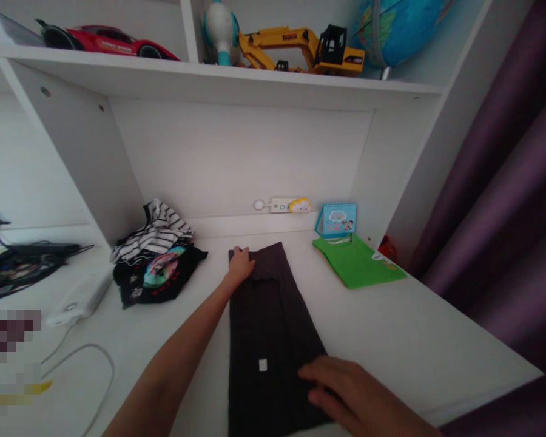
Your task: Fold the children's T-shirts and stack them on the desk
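Note:
A dark garment [266, 321], folded into a long strip, lies flat on the white desktop in front of me. A small white tag [262, 365] shows on its near half. At its far left corner rests my left hand [241, 264], fingers a little apart on the cloth by the edge. My right hand [341, 388] touches the near right side of the garment, its fingers stretched out over the fabric. Further right is a folded green shirt [359, 264]. To the left, a black printed shirt [164, 279] and a black-and-white striped garment [157, 227] lie bunched together.
A small desk calendar [339, 219] stands behind the green shirt. Along the back wall is a power strip [282, 205]. A white adapter [79, 297] with cables lies at left. Overhead, a shelf [255, 82] carries a toy excavator [304, 48], red car [113, 41] and globe [395, 27].

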`<move>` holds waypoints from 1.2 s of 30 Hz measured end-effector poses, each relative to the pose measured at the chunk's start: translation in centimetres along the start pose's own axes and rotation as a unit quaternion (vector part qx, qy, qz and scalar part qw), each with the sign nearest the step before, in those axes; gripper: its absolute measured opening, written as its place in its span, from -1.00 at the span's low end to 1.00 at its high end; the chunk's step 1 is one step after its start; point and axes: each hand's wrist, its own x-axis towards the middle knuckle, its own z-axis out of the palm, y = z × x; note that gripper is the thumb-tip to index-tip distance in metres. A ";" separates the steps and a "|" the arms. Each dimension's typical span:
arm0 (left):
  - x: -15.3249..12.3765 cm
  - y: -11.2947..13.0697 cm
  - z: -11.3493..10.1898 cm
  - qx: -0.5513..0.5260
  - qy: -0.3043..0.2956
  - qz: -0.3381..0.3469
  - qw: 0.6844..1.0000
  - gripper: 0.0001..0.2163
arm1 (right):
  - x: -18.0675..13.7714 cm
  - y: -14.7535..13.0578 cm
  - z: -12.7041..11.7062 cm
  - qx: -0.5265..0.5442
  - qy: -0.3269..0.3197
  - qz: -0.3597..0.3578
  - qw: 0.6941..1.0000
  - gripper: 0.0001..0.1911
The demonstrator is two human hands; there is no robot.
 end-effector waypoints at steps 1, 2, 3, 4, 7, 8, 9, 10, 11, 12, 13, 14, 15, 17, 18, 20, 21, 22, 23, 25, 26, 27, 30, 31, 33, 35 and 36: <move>-0.3 0.4 0.1 0.030 0.010 0.019 0.999 -0.57 | 0.9 0.3 -0.7 -0.001 0.036 0.008 0.999 -0.68; -0.5 0.9 0.4 0.064 0.014 0.048 0.997 -0.56 | 2.1 0.9 -1.2 -0.010 0.075 0.012 0.997 -0.65; -0.7 1.2 0.8 0.099 0.009 0.084 0.992 -0.56 | 3.4 1.8 -1.3 -0.028 0.107 0.013 0.994 -0.61; -0.9 1.5 1.3 0.128 -0.004 0.119 0.985 -0.56 | 4.9 2.7 -1.1 -0.049 0.129 0.017 0.990 -0.56; -0.9 1.5 3.0 0.157 -0.068 0.162 0.972 -0.51 | 8.5 5.3 0.6 -0.109 0.104 0.042 0.988 -0.36; -0.7 1.3 3.5 0.157 -0.093 0.152 0.971 -0.50 | 9.1 5.9 1.3 -0.120 0.077 0.049 0.989 -0.31; -0.6 1.0 4.0 0.157 -0.116 0.137 0.971 -0.48 | 9.3 6.3 1.9 -0.126 0.050 0.056 0.989 -0.28; -0.5 0.8 4.3 0.157 -0.135 0.122 0.971 -0.47 | 9.2 6.4 2.3 -0.128 0.026 0.062 0.989 -0.27; -0.3 0.6 4.5 0.157 -0.147 0.111 0.970 -0.46 | 8.7 6.2 2.4 -0.126 0.003 0.066 0.990 -0.25; -0.2 0.4 4.7 0.157 -0.150 0.107 0.970 -0.45 | 8.0 6.0 2.2 -0.122 -0.020 0.067 0.990 -0.22; -0.2 0.4 4.7 0.157 -0.148 0.108 0.971 -0.44 | 7.2 5.6 1.8 -0.114 -0.047 0.064 0.990 -0.18; -0.1 0.3 4.6 0.156 -0.146 0.112 0.971 -0.44 | 6.5 5.2 1.1 -0.103 -0.079 0.057 0.990 -0.15; -0.1 0.4 4.4 0.152 -0.151 0.115 0.970 -0.43 | 6.0 4.9 0.2 -0.088 -0.111 0.048 0.989 -0.14; 0.0 0.3 3.9 0.142 -0.172 0.117 0.968 -0.43 | 6.1 4.9 -1.9 -0.050 -0.153 0.027 0.987 -0.24; 0.1 0.1 3.5 0.139 -0.176 0.115 0.968 -0.43 | 6.9 5.2 -2.8 -0.036 -0.151 0.019 0.988 -0.31; 0.3 -0.7 2.8 0.149 -0.147 0.101 0.973 -0.44 | 9.8 6.7 -4.0 -0.043 -0.090 0.016 0.995 -0.40; 0.4 -1.3 2.5 0.162 -0.118 0.088 0.976 -0.43 | 11.8 7.6 -4.2 -0.065 -0.042 0.022 0.997 -0.41; 0.5 -2.0 2.3 0.176 -0.089 0.075 0.977 -0.43 | 14.0 8.7 -4.2 -0.094 0.005 0.032 0.995 -0.41; 0.6 -2.7 2.1 0.189 -0.070 0.063 0.978 -0.42 | 16.2 9.8 -3.9 -0.123 0.042 0.045 0.991 -0.39; 0.8 -3.9 2.1 0.202 -0.059 0.046 0.976 -0.39 | 20.2 11.8 -3.0 -0.159 0.072 0.077 0.982 -0.34; 0.9 -4.4 2.2 0.204 -0.063 0.044 0.976 -0.38 | 21.7 12.6 -2.5 -0.167 0.070 0.094 0.979 -0.31; 1.0 -4.7 2.4 0.205 -0.067 0.044 0.975 -0.36 | 22.9 13.2 -2.0 -0.170 0.060 0.108 0.978 -0.27; 1.3 -5.1 2.9 0.207 -0.061 0.050 0.975 -0.33 | 24.7 14.5 -0.9 -0.170 0.035 0.135 0.975 -0.20; 1.4 -5.1 3.0 0.207 -0.056 0.053 0.975 -0.33 | 24.9 14.9 -0.7 -0.169 0.036 0.140 0.975 -0.20; 1.5 -5.1 3.2 0.205 -0.050 0.058 0.976 -0.33 | 25.0 15.4 -0.4 -0.171 0.041 0.145 0.974 -0.21; 1.7 -5.1 3.2 0.203 -0.052 0.056 0.976 -0.35 | 25.0 15.8 -0.4 -0.174 0.039 0.150 0.972 -0.23; 1.8 -5.0 3.2 0.203 -0.055 0.053 0.976 -0.37 | 25.1 15.9 -0.4 -0.174 0.035 0.152 0.972 -0.24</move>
